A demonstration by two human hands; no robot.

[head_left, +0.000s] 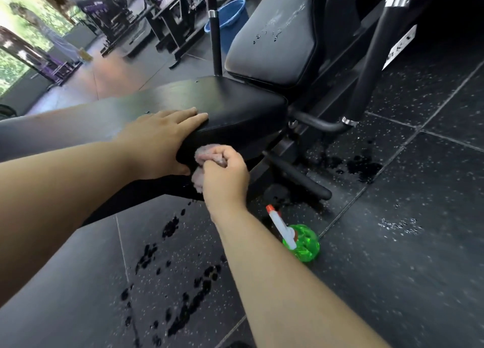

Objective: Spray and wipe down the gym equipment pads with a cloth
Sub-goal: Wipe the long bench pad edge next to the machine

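Observation:
A black padded seat (pixel 235 104) of a gym bench fills the middle of the view. My left hand (pixel 159 135) rests flat on its near edge, fingers straight on top and thumb under the rim. My right hand (pixel 225 177) grips a bunched pink cloth (pixel 207 156) and presses it against the seat's side edge, just below my left hand. The tilted back pad (pixel 275 38) behind the seat carries water droplets. A green spray bottle (pixel 301 240) with a white and orange nozzle lies on the floor to the right of my right forearm.
The black speckled rubber floor (pixel 392 216) has wet drip marks under the bench and near its frame. Black frame tubes (pixel 301 180) stick out under the seat. A blue bucket (pixel 230 15) stands behind the bench. Other gym machines stand at the far left.

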